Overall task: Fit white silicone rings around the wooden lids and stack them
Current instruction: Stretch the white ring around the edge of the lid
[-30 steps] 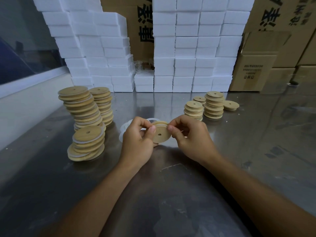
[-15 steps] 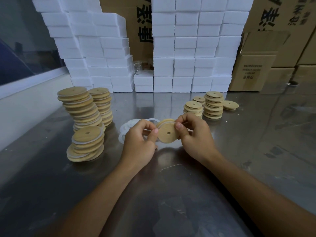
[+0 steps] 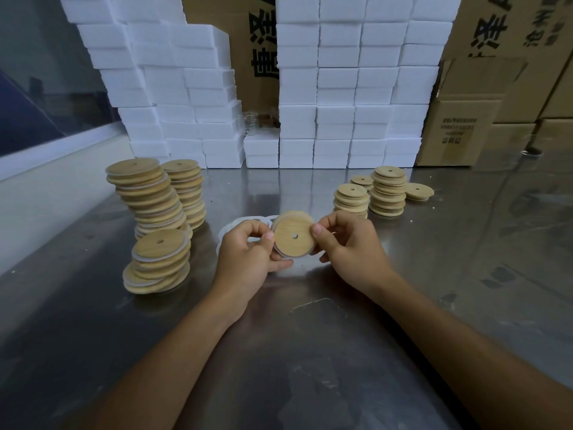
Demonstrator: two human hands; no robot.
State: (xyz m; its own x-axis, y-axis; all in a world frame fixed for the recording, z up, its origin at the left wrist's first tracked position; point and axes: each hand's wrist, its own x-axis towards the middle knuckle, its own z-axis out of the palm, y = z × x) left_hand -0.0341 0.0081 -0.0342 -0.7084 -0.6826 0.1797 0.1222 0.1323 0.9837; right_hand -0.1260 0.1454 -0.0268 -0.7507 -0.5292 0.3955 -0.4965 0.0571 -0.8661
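Note:
Between both hands, above the steel table, I hold one round wooden lid with a small centre hole, tilted so its flat face looks at me. My left hand pinches its left edge and my right hand pinches its right edge. A white silicone ring shows along the lid's lower rim. Loose white rings lie on the table just behind my left hand. Stacks of ringed lids stand at the left. Stacks of bare lids stand at the back right.
A wall of white foam boxes lines the back of the table. Brown cardboard cartons stand at the back right. A tall leaning lid stack rises at the left, near a white ledge.
The lid has turned from nearly edge-on to face me and has risen slightly. Both hands have shifted their grip around its rim.

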